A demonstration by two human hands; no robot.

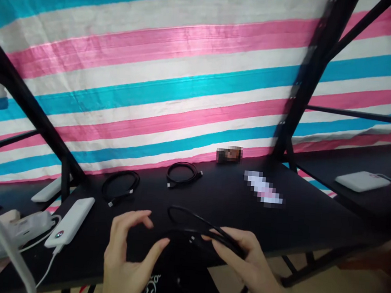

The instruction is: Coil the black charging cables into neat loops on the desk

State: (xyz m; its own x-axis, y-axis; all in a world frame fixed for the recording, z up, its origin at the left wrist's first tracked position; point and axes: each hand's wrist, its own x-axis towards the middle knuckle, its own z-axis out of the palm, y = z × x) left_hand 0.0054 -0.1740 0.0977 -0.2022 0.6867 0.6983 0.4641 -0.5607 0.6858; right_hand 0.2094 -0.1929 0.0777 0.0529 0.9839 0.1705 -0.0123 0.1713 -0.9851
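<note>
Black cable (205,223) loops hang from my right hand (240,255), whose thumb and fingers pinch them in front of the table's near edge. One light metal plug shows just left of those fingertips, and more of the cable droops below the hand. My left hand (131,250) is held up to the left of the loops, thumb and fingers curved apart with nothing between them. Farther back on the black table (149,206) lie two coiled black cables, one on the left (120,194) and one near the middle (181,172), their silvery plugs facing forward.
A white power bank (72,222) with a white cord lies left, beside a white power strip (19,236). Another white power bank (362,181) sits far right. Two blurred-out items lie at the back right. Black metal posts (307,79) and striped sheeting (173,90) stand behind.
</note>
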